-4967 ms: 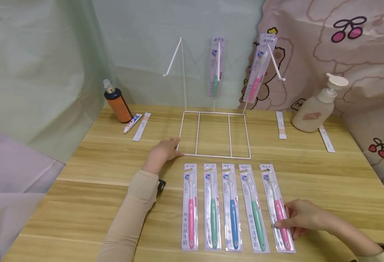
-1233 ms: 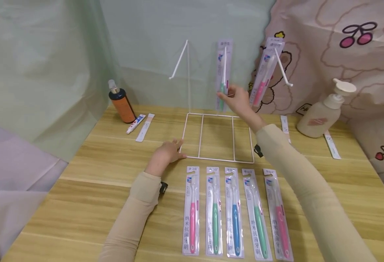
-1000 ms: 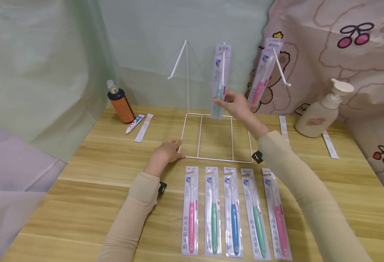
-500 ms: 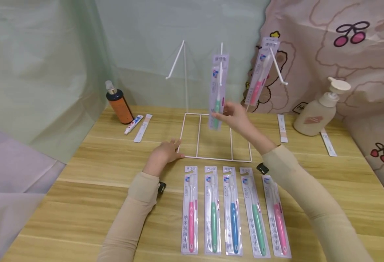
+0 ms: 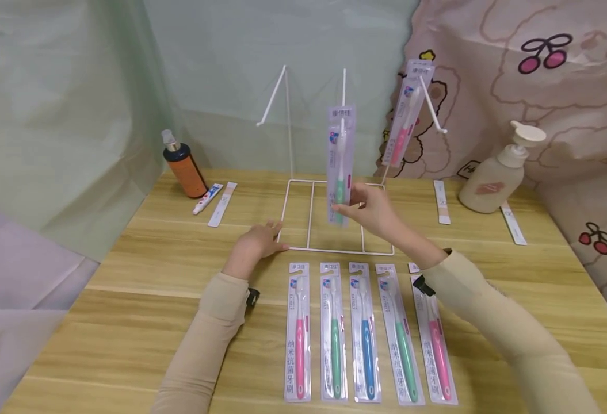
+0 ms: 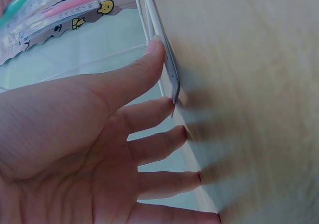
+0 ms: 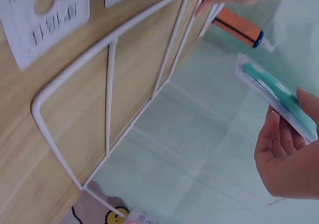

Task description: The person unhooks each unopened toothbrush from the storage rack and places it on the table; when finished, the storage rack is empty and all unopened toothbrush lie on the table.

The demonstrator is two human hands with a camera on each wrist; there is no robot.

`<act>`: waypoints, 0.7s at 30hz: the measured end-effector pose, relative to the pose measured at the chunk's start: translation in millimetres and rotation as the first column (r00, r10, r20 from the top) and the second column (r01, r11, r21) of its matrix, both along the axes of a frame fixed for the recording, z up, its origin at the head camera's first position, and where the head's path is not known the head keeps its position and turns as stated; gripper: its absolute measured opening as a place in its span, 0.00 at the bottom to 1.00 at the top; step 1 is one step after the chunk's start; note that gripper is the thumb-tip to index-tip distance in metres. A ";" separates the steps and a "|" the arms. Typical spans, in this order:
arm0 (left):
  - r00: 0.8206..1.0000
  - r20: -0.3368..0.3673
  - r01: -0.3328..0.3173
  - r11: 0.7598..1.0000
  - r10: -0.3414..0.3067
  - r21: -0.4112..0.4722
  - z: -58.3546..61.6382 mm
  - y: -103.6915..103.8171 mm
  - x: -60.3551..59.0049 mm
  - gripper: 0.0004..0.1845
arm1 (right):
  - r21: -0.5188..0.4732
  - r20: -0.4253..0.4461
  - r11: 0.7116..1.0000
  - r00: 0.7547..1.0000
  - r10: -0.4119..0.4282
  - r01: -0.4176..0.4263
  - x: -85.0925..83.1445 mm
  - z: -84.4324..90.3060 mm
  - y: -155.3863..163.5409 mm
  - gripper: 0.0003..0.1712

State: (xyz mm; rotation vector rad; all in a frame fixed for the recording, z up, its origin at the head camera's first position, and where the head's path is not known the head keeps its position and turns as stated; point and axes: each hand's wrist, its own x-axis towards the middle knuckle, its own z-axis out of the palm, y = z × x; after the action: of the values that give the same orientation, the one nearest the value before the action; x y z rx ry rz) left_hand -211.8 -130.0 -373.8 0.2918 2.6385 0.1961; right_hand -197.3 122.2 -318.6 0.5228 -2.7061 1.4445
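My right hand [image 5: 374, 211] pinches the lower part of a packaged green toothbrush [image 5: 340, 167] between thumb and fingers. The pack hangs upright near the front end of the middle hook [image 5: 344, 86] of a white wire rack [image 5: 342, 250]. In the right wrist view, the green handle [image 7: 279, 92] shows through the clear blister. My left hand [image 5: 258, 246] rests at the rack's front left corner, its fingers spread. The left wrist view has the thumb [image 6: 144, 67] against the wire and the fingertips on the table. A packaged pink toothbrush [image 5: 404, 123] hangs on the right hook [image 5: 432, 106].
Several packaged toothbrushes lie in a row before the rack, among them a blue one [image 5: 367, 345]. The left hook [image 5: 272, 98] is bare. An orange bottle [image 5: 186, 172], a small toothpaste tube [image 5: 207, 199] and paper sachets stand or lie around, with a pump bottle [image 5: 495, 178] at right.
My right hand has gone from the pink pack on the table to the green pack on the middle hook, then drawn it forward and down along the hook. My left hand has stayed put.
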 end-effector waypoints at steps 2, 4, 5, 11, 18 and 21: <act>1.000 -0.003 0.002 1.000 -0.002 0.003 0.1 0.0 0.3 0.38 | 0.005 -0.015 1.000 1.000 0.018 -0.018 6.0 -1.1 -0.9 0.18; 1.000 -0.006 0.008 1.000 -0.008 0.000 0.4 0.0 0.5 0.38 | 0.010 -0.030 0.999 0.999 0.032 -0.032 12.2 -1.8 -1.5 0.17; 1.000 -0.007 0.011 1.000 -0.011 -0.001 0.4 0.1 0.4 0.38 | 0.009 -0.037 0.999 0.998 0.040 -0.040 15.2 -2.3 -1.6 0.17; 1.000 -0.003 0.013 1.000 -0.013 0.001 1.3 0.5 0.1 0.38 | 0.001 -0.048 0.996 0.995 0.089 -0.089 33.3 -1.0 -0.3 0.16; 1.000 0.005 0.001 1.000 -0.002 0.003 0.3 -0.4 0.3 0.38 | -0.013 -0.008 0.991 0.991 0.132 -0.133 51.0 5.6 1.5 0.16; 1.000 0.005 0.004 1.000 -0.004 -0.002 0.5 -0.1 0.0 0.38 | -0.020 0.011 0.990 0.990 0.142 -0.142 57.4 8.8 1.7 0.14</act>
State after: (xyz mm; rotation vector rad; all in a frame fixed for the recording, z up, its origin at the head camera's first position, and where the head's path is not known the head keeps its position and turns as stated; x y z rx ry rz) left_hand -211.7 -130.1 -373.2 0.2961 2.6323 0.1923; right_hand -139.8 123.9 -309.7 0.7219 -2.7113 1.5083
